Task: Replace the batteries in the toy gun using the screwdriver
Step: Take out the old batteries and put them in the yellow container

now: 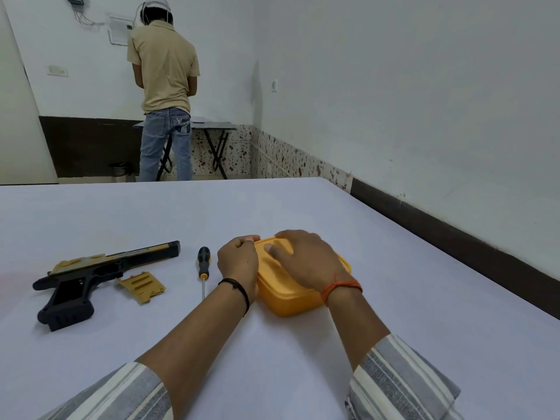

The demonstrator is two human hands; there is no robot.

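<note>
The right hand (306,262) lies flat, fingers spread, on the lid of the box (291,298), apparently steadying it, while the left hand (239,262) grips the lid's far-left corner with curled fingers, probably to pry it open for batteries. Left of the box lies the screwdriver (203,262). Further left lie the cover (141,284) and, beyond it, the gun (91,277), its compartment seemingly already open.

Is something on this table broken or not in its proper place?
Nothing looks broken. A yellow cover lies loose beside the toy gun, apparently taken off it. The screwdriver lies unused, and both hands are on the closed yellow box.
</note>
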